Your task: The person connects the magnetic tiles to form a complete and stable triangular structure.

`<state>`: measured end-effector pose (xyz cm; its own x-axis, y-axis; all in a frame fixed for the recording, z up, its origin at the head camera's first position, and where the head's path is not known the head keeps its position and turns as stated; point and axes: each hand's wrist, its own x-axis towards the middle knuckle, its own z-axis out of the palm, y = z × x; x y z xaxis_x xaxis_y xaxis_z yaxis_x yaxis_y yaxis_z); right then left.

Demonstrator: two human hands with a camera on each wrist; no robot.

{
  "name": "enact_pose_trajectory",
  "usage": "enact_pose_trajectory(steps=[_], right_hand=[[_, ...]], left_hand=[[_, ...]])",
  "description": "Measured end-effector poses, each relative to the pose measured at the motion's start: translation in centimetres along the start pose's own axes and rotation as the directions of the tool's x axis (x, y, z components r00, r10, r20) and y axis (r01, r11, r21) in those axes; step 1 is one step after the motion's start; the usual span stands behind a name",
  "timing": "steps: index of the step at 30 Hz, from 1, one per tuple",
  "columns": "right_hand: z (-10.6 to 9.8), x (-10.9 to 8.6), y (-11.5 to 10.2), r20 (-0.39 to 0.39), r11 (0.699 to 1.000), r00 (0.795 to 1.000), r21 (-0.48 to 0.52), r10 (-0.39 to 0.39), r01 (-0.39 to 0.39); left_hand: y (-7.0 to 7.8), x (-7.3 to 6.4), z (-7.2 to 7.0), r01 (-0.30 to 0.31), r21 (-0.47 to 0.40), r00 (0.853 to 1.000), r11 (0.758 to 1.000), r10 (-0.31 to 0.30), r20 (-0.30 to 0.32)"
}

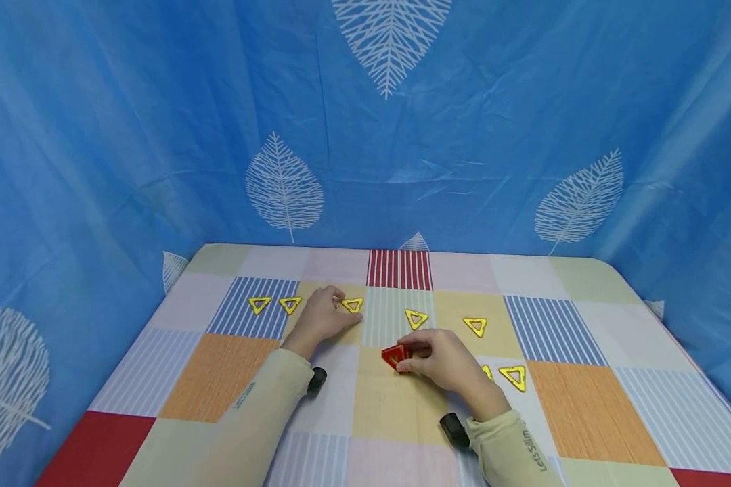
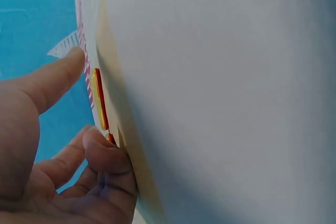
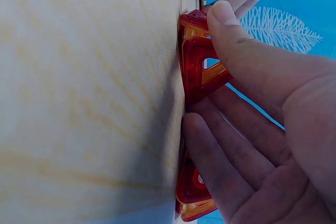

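Observation:
My right hand pinches a red triangular tile with an open centre between thumb and fingers, tilted up on its edge over the pale yellow square. In the right wrist view, the thumb lies across this red tile, whose inner edges look orange. My left hand rests on the cloth farther back, thumb and fingers spread either side of a yellow triangular tile. The left wrist view gives that tile edge-on, lying flat, with a gap between it and the thumb.
Two yellow triangles lie left of the left hand. Others lie to the right, one beyond the right hand, another farther right and two beside the right wrist. A blue leaf-print curtain surrounds the patchwork-covered table.

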<state>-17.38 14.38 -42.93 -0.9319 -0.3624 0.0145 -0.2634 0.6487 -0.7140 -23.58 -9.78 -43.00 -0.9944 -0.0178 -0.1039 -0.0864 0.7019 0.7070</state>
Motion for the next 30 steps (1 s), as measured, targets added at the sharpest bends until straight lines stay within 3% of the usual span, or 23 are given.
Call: enact_pose_trajectory(steps=[9, 17, 24, 30], right_hand=[[0.1, 0.1, 0.1, -0.004, 1.0, 1.0, -0.008, -0.001, 0.001], [0.1, 0.1, 0.1, -0.012, 1.0, 1.0, -0.016, -0.024, 0.024], [0.1, -0.1, -0.2, -0.015, 1.0, 1.0, -0.015, -0.013, 0.013], [0.0, 0.0, -0.4, -0.013, 1.0, 1.0, -0.018, 0.002, -0.003]], left_hand=[[0.9, 0.2, 0.3, 0.023, 0.114, 1.0, 0.993, -0.022, -0.005], [1.0, 0.3, 0.6, 0.06, 0.112, 0.998, 0.992, -0.057, -0.032], [0.4, -0.1, 0.3, 0.026, -0.043, 0.999, 0.999, -0.027, -0.017], [0.0, -1.5, -0.7, 0.003, -0.181, 0.995, 0.983, 0.015, 0.095]])
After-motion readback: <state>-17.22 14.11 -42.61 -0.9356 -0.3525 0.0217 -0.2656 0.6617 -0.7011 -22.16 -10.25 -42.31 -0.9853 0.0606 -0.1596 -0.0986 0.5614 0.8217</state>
